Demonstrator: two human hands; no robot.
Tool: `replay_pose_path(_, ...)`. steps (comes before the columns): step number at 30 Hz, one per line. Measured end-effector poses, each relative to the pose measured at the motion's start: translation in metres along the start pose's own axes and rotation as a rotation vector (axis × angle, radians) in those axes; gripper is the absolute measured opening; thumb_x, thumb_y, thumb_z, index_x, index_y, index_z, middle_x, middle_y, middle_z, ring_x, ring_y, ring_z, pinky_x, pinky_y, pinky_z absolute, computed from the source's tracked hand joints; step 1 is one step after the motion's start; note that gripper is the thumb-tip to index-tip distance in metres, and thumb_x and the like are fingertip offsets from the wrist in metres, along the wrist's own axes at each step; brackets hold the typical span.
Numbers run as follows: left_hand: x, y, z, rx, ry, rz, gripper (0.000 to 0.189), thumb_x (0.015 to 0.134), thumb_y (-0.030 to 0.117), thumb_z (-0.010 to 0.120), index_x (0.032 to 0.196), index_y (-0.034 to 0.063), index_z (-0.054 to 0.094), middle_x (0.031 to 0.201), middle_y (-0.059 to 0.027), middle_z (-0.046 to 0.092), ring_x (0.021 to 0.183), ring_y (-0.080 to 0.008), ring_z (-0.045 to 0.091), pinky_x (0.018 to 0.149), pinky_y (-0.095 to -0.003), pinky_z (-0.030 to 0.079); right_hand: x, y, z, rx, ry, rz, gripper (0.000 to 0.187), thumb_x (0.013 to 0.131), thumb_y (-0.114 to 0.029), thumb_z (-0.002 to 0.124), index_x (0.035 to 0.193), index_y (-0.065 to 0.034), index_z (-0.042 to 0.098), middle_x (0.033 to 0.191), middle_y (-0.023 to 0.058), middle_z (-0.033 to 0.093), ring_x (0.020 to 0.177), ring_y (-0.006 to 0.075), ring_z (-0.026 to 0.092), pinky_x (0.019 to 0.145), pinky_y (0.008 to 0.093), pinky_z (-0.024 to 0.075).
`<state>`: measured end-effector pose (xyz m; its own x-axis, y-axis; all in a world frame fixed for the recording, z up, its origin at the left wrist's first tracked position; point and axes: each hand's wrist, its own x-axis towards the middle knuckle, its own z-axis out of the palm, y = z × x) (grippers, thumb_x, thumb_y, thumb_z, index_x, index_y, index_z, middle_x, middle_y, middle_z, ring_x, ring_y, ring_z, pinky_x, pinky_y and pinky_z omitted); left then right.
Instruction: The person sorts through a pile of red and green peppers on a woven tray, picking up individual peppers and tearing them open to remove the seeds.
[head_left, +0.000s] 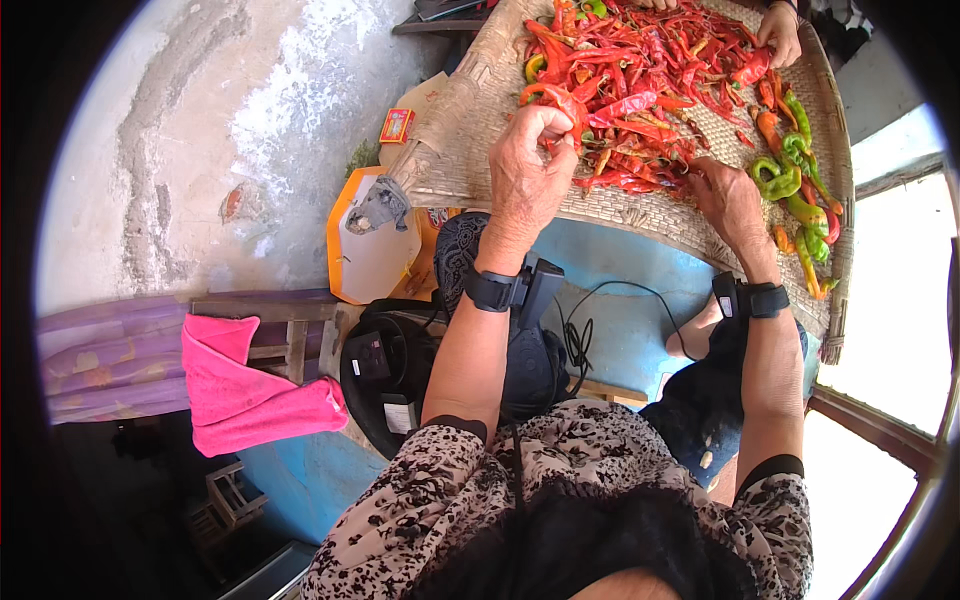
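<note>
A heap of red chili peppers (637, 120), many wrinkled and dry, lies on a woven mat tray (450, 157). At the heap's left side, my left hand (532, 161) pinches a glossy red pepper (559, 97) between thumb and fingers. My right hand (727, 199) reaches into the near right edge of the heap. Its curled fingertips touch dried peppers there, but whether it grips one is hidden. To the right of that hand lies a row of green peppers (780, 180), mixed with orange and red ones.
Another person's hand (780, 34) touches a red pepper at the far right; more fingers (660, 3) show at the top edge. Left of the tray are an orange-rimmed box (375, 255) and a small red-and-yellow box (397, 125). A pink towel (255, 390) and black cable (581, 337) lie nearer.
</note>
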<state>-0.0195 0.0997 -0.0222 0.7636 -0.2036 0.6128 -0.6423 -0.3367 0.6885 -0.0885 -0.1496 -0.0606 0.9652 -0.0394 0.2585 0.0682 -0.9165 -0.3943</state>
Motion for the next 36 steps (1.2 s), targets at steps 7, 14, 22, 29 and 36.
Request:
replay_pose_path(7,0.035,0.004,0.030,-0.104,-0.238,0.146,0.019,0.074,-0.005,0.059,0.090,0.0032,0.052,0.078,-0.0095,0.061,0.073,-0.0216,0.063,0.067,-0.0314,0.052,0.000,-0.001,-0.006,0.065,0.036,-0.010,0.015,0.087,-0.019,0.057,0.095,-0.0080,0.063,0.081,0.0160,0.065,0.075,0.0350,0.063,0.065,0.0436,0.0509)
replay_pose_path(14,0.070,-0.009,0.085,-0.277,-0.344,0.044,0.018,0.078,-0.003,0.061,0.093,0.0039,0.054,0.080,-0.0025,0.060,0.072,-0.0092,0.058,0.067,-0.0244,0.049,0.003,-0.004,0.001,0.027,0.031,0.033,0.014,0.086,-0.018,0.061,0.093,-0.0065,0.065,0.078,0.0152,0.064,0.070,0.0332,0.063,0.061,0.0402,0.0511)
replay_pose_path(22,0.066,-0.002,0.096,-0.402,-0.400,-0.099,0.018,0.077,-0.002,0.059,0.094,0.0026,0.052,0.084,-0.0068,0.061,0.079,-0.0159,0.062,0.072,-0.0288,0.050,0.014,0.004,-0.015,0.527,0.084,0.232,0.023,0.088,-0.017,0.061,0.104,-0.0014,0.062,0.074,0.0116,0.065,0.064,0.0200,0.063,0.058,0.0325,0.0503)
replay_pose_path(29,0.057,-0.003,0.095,-0.292,-0.516,0.081,0.017,0.079,-0.004,0.061,0.094,0.0022,0.055,0.083,-0.0046,0.061,0.072,-0.0118,0.061,0.063,-0.0253,0.050,0.049,-0.013,-0.029,1.008,0.043,0.239,0.022,0.091,-0.021,0.062,0.099,0.0003,0.063,0.077,0.0010,0.061,0.066,0.0047,0.053,0.056,0.0220,0.0457)
replay_pose_path(36,0.072,-0.012,0.092,-0.516,-0.369,-0.195,0.006,0.089,0.006,0.059,0.092,0.0044,0.055,0.079,0.0003,0.058,0.068,-0.0058,0.054,0.059,-0.0216,0.046,0.049,0.033,-0.027,1.424,0.278,0.472,0.017,0.091,-0.016,0.061,0.094,0.0001,0.060,0.081,0.0050,0.063,0.069,0.0103,0.060,0.062,0.0240,0.0506)
